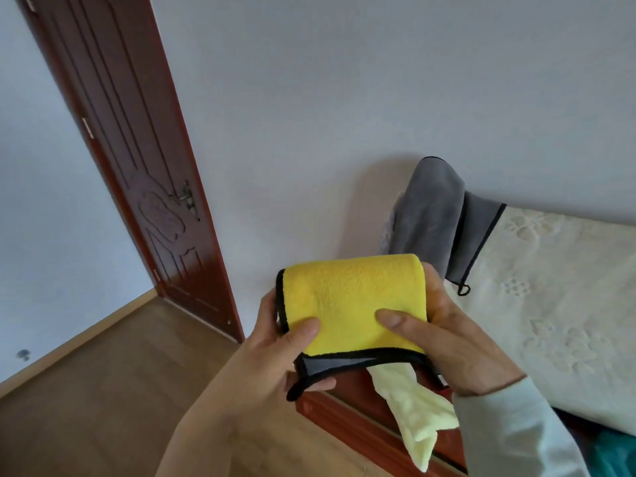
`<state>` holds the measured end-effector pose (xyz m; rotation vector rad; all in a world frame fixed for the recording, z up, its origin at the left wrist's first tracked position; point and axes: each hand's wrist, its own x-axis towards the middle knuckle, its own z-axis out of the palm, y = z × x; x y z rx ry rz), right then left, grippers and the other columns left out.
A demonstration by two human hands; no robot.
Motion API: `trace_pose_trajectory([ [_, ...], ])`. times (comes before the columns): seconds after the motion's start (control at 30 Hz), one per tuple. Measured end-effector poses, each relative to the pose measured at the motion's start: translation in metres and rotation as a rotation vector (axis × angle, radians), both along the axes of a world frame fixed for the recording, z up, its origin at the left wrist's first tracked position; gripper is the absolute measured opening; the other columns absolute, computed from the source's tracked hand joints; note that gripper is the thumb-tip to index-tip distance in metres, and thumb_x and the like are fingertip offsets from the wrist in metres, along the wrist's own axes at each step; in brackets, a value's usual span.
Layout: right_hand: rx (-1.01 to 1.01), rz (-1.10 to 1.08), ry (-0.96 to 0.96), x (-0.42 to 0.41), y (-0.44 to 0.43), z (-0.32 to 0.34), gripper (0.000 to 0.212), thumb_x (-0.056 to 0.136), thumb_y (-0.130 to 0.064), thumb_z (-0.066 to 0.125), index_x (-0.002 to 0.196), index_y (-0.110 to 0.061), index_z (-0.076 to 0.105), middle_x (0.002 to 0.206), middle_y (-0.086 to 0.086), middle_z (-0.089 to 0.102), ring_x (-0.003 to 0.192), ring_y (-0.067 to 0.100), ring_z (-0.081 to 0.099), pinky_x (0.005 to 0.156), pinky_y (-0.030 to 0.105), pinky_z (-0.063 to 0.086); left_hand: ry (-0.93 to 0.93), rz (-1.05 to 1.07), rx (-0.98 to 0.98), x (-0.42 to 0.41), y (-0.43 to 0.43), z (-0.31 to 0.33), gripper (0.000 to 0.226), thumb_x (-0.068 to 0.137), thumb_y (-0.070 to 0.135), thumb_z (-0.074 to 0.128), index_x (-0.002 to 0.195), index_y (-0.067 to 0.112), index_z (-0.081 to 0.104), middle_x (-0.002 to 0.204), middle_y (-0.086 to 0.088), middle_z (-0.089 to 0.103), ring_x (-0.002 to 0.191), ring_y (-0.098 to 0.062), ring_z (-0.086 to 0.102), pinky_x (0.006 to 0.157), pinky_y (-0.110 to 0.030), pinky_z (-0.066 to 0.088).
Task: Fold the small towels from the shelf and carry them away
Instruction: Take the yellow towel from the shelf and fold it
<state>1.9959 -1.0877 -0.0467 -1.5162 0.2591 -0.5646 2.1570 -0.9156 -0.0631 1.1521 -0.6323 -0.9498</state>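
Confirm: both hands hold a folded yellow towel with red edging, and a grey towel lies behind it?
Not quite: in the head view the yellow towel has black edging, not red. The left hand and right hand both hold it; the grey towel lies behind.

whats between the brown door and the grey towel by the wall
Only bare white wall, in the head view, between the door and the grey towel. The held yellow towel is nearer the camera.

A grey towel [433, 215] lies rumpled on the cream embossed bed cover [550, 287], against the wall [344, 98].
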Motion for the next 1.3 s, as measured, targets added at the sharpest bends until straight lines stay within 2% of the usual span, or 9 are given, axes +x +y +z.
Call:
trace_pose_trajectory([
  [0.2,0.033,0.224,0.025,0.095,-0.016,0.017,0.040,0.092,-0.020,0.071,0.113,-0.054,0.063,0.127,0.010,0.070,0.121,0.025,0.066,0.106,0.037,0.052,-0.110,0.181,-0.020,0.061,0.005,0.027,0.052,0.076,0.028,0.066,0.119,0.053,0.051,0.110,0.018,0.074,0.087,-0.007,0.078,0.063,-0.022,0.061],
  [0.3,0.043,0.313,0.042,0.145,-0.027,0.023,0.043,0.085,-0.031,0.074,0.112,-0.061,0.060,0.122,0.002,0.074,0.113,0.019,0.071,0.098,0.031,0.056,-0.116,0.275,-0.041,0.100,0.006,0.034,0.051,0.081,0.031,0.077,0.120,0.056,0.058,0.119,0.014,0.074,0.104,-0.018,0.076,0.076,-0.031,0.063],
  [0.4,0.072,0.399,0.045,0.196,-0.027,0.025,0.051,0.083,-0.035,0.077,0.119,-0.063,0.054,0.112,0.001,0.076,0.090,0.029,0.077,0.082,0.046,0.062,-0.146,0.382,-0.071,0.140,0.016,0.037,0.063,0.063,0.047,0.094,0.118,0.057,0.065,0.127,0.011,0.071,0.113,-0.021,0.072,0.084,-0.034,0.061],
  [0.53,0.080,0.444,0.002,0.254,-0.012,0.023,0.053,0.085,-0.030,0.070,0.117,-0.069,0.052,0.115,0.001,0.072,0.097,0.032,0.074,0.075,0.040,0.062,-0.214,0.550,-0.051,0.178,0.038,0.039,0.084,0.056,0.048,0.097,0.132,0.045,0.060,0.133,0.006,0.069,0.121,-0.024,0.068,0.097,-0.044,0.055],
  [0.67,0.126,0.536,-0.015,0.320,0.018,0.022,0.057,0.083,-0.027,0.068,0.125,-0.062,0.049,0.113,-0.011,0.074,0.105,0.019,0.073,0.074,0.027,0.059,-0.259,0.770,0.017,0.211,0.072,0.044,0.075,0.060,0.035,0.090,0.127,0.042,0.058,0.119,0.002,0.075,0.110,-0.024,0.073,0.086,-0.039,0.061],
  [0.9,0.166,0.656,0.003,0.437,0.118,0.028,0.058,0.078,-0.038,0.070,0.121,-0.068,0.044,0.107,-0.024,0.074,0.106,0.010,0.072,0.082,0.032,0.062,-0.282,1.143,0.021,0.274,0.158,0.046,0.043,0.087,0.004,0.071,0.109,0.027,0.042,0.112,-0.006,0.072,0.077,-0.014,0.076,0.065,-0.025,0.062],
  [1.1,0.250,0.741,-0.005,0.527,0.227,0.039,0.051,0.083,-0.024,0.062,0.125,-0.051,0.051,0.093,-0.017,0.078,0.088,0.007,0.076,0.065,0.026,0.061,-0.403,1.235,0.002,0.345,0.258,0.051,0.023,0.093,0.003,0.066,0.094,0.008,0.043,0.077,0.002,0.064,0.059,-0.003,0.063,0.052,-0.015,0.048],
  [1.2,0.259,0.783,-0.015,0.573,0.279,0.043,0.048,0.081,-0.025,0.064,0.123,-0.048,0.054,0.094,-0.015,0.079,0.089,0.007,0.076,0.065,0.027,0.061,-0.436,1.292,0.002,0.379,0.308,0.056,0.024,0.093,0.008,0.068,0.087,0.006,0.045,0.064,0.010,0.064,0.062,-0.008,0.064,0.063,-0.025,0.054],
  [1.3,0.253,0.824,-0.022,0.615,0.325,0.044,0.048,0.077,-0.030,0.066,0.120,-0.049,0.055,0.096,-0.015,0.078,0.090,0.007,0.076,0.065,0.027,0.061,-0.490,1.392,0.025,0.409,0.354,0.058,0.019,0.092,0.008,0.068,0.089,0.005,0.050,0.078,0.009,0.068,0.075,-0.012,0.075,0.079,-0.033,0.062],
])
